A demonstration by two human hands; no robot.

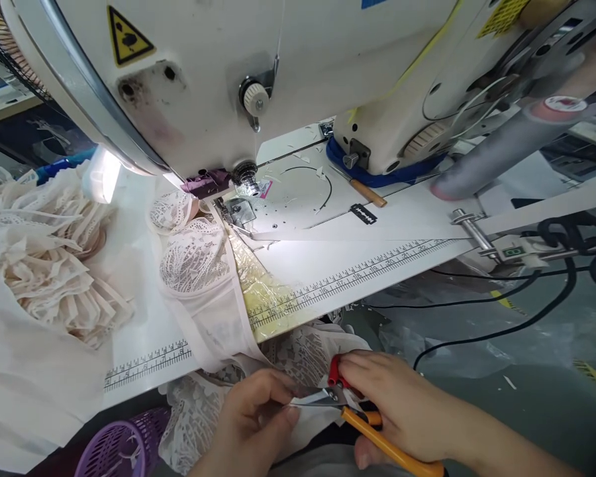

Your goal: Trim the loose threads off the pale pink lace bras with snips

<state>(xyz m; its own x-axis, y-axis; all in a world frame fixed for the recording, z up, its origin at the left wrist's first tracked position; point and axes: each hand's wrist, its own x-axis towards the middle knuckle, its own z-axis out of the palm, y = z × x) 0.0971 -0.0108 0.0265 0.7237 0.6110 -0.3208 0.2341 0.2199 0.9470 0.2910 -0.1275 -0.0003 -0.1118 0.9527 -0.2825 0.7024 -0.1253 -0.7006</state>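
Note:
At the bottom centre my left hand (261, 424) pinches a pale lace garment (298, 351) that hangs over the table's front edge. My right hand (390, 397) holds scissors (382, 440) with orange and red handles, their blades pointing left to the fingertips of my left hand. A white strip lies by the blades. More of the lace work, a cream piece with cups (196, 258), rests on the table left of the needle area of a white sewing machine (203, 79).
A heap of cream lace pieces (54, 258) covers the left of the table (338, 255). A razor blade (363, 213) and a wooden-handled tool (367, 193) lie right of the needle. Below left stands a purple basket (114, 450). Black cables (496, 331) hang at the right.

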